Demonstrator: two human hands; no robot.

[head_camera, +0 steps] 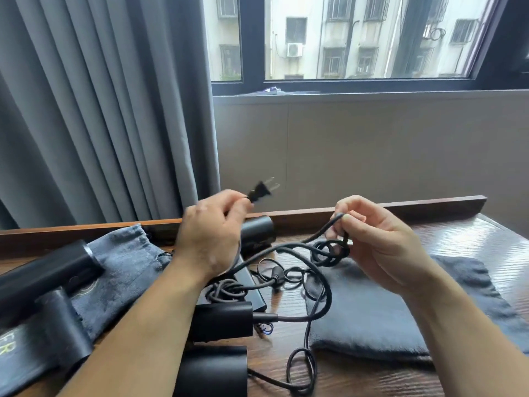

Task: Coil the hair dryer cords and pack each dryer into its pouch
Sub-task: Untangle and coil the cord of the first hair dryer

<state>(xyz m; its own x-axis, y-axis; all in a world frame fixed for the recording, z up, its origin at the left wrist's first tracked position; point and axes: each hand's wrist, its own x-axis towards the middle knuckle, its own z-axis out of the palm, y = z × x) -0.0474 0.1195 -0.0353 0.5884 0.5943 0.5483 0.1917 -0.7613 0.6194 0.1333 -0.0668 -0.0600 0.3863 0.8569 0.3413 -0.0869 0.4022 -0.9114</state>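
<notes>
Left hand (210,236): I grip the plug (262,191) end, raised to keep slack off the table.
Right hand (383,245): I pinch the knotted cord (329,252), likely to untangle it before coiling.

Partial pale letters, perhaps "ER", on grey pouch (123,267) at left

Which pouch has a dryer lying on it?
The lighter left pouch, beneath the left dryer; the darker right pouch bears no dryer.
</notes>
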